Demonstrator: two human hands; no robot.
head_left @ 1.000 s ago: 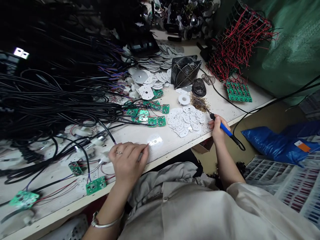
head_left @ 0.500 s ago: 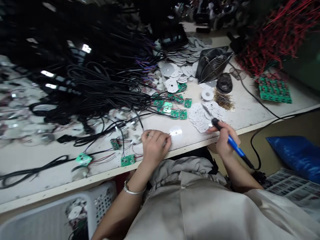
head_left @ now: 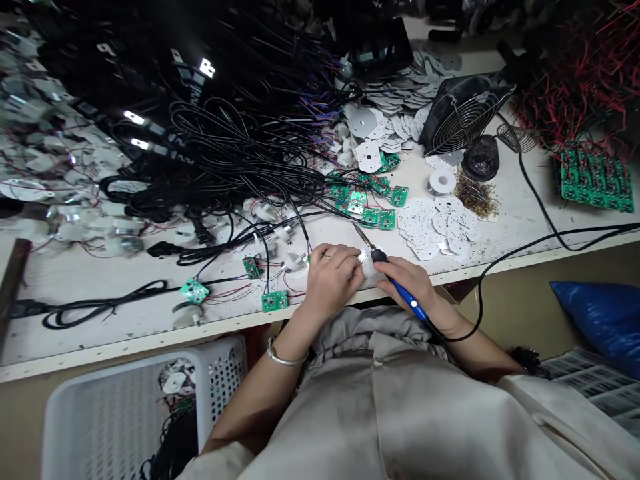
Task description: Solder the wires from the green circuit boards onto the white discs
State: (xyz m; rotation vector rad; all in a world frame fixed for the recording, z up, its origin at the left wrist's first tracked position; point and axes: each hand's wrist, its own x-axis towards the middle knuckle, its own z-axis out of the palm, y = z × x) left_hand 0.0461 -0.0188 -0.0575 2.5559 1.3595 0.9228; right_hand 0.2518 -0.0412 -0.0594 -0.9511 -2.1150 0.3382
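My left hand (head_left: 334, 277) rests at the table's front edge, fingers curled and closed. What they hold is hidden; a sliver of green and a black cable (head_left: 299, 217) show at its far-left side. In my right hand (head_left: 413, 283) is a soldering iron (head_left: 411, 300) with a blue handle. Its metal tip points up and left, just beyond my left fingers and apart from them. Left of my left hand lie a green circuit board (head_left: 275, 301) with thin wires and a white plastic part (head_left: 294, 261). More green circuit boards (head_left: 371, 216) on black cables lie past the iron's tip.
White perforated plates (head_left: 425, 227), a solder spool (head_left: 441, 182), a dark cup-like holder (head_left: 481, 159) and a fan (head_left: 463, 117) stand to the right. Tangled black cables (head_left: 225, 147) cover the back left. The iron's cord (head_left: 483, 287) loops past my right forearm. A grey basket (head_left: 125, 373) sits below.
My right hand has brought the soldering iron leftward, close to my left hand, and its tip has left the white plates. My left hand stays closed at the table edge. The view has shifted left.
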